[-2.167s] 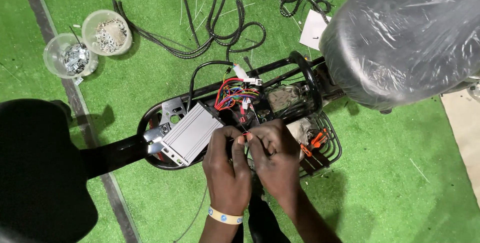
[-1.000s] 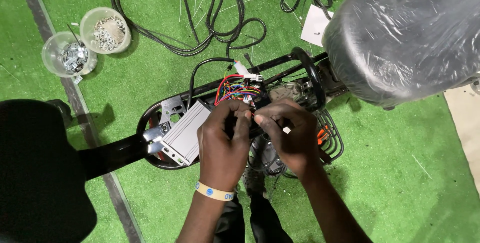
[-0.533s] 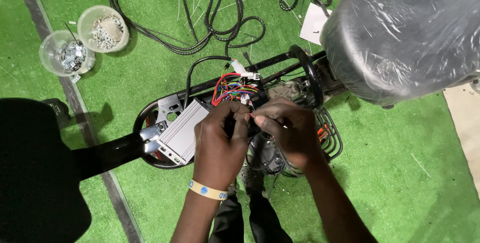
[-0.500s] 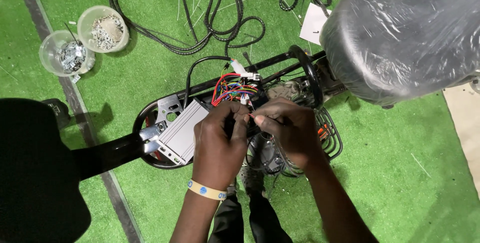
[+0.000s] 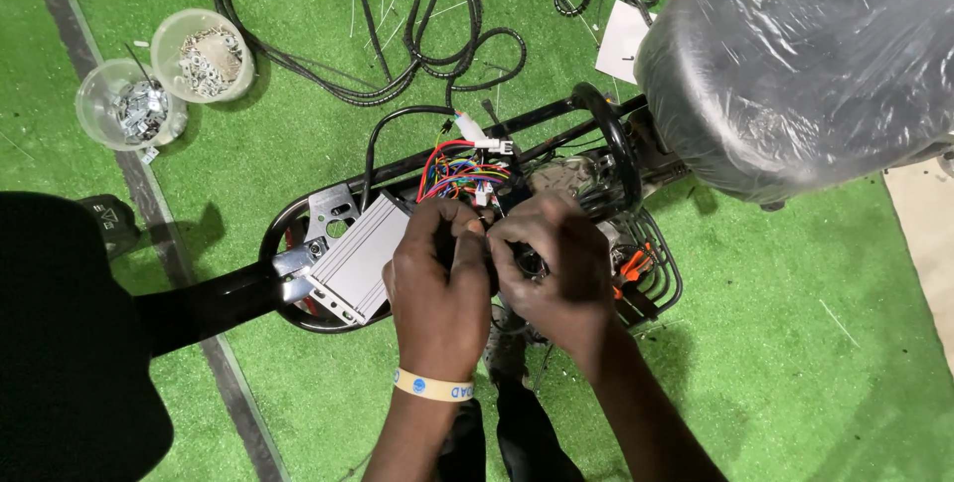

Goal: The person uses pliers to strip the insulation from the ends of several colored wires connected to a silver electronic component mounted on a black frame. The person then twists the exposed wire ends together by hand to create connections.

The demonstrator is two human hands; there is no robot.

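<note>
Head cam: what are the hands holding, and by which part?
Both the left hand and right hand close on the wire bundle at its lower end; the exact grip is hidden by fingers.

Both forearms come up from the bottom edge and converge toward the middle. The left hand [image 5: 440, 278] is seen from the back, its fingers curled down and forward, with a pale yellow band around the wrist. The right hand [image 5: 556, 268] sits just beside it, knuckles up, fingers bent inward so the fingertips of both hands meet.
</note>
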